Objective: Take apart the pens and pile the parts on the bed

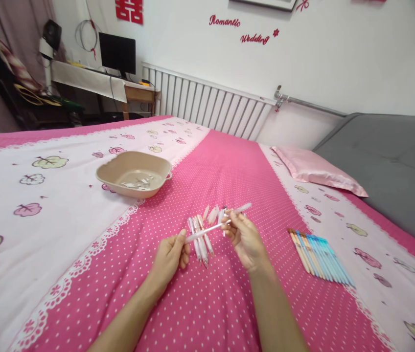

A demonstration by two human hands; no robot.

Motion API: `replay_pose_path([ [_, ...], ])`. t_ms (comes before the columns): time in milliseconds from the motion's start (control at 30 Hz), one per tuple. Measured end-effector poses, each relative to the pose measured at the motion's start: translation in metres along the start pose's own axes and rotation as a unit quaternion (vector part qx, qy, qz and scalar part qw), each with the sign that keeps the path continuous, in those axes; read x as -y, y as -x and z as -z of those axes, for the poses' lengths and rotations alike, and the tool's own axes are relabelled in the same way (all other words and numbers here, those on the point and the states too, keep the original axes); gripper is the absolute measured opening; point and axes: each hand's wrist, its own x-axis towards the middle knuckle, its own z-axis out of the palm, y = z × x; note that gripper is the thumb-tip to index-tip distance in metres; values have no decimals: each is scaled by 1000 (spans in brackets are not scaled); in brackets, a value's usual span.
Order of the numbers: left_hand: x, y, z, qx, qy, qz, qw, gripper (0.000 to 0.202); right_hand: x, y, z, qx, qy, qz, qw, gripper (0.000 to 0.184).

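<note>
My left hand [171,255] pinches the near end of a pale pink pen barrel [204,230] above the bedspread. My right hand [243,237] pinches the barrel's other end and also holds a second whitish pen piece [240,209] that points up to the right. Under and between the hands lie several more pale pink pens [200,239] and small caps [212,214] on the pink dotted cloth. Both hands are closed around the pen parts.
A beige plastic basin [134,175] with small white bits inside sits to the left on the bed. A row of several blue and orange pens [319,252] lies to the right. A pink pillow [315,170] and a grey sofa [394,166] are farther right; a radiator [207,100] stands behind.
</note>
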Motion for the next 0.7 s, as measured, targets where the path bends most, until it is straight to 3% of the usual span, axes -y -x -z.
replay_pose_path([
  [167,2,-1,0,-17,12,-2,1000,45,8,-15,28,-152,25,128,980,25],
  [267,3,-2,0,-18,20,-9,1000,44,2,-24,38,-189,82,149,967,29],
  [433,3,-3,0,-18,18,-20,999,42,-6,-25,41,-118,260,48,957,31],
  [533,4,-3,1,-10,15,-21,1000,40,0,-14,35,-90,330,33,939,28],
  [600,4,-4,1,-4,15,-24,1000,39,3,-4,23,-22,320,2,947,27],
  [700,5,-4,1,2,11,-29,1000,39,-4,10,-4,132,262,-63,954,26],
])
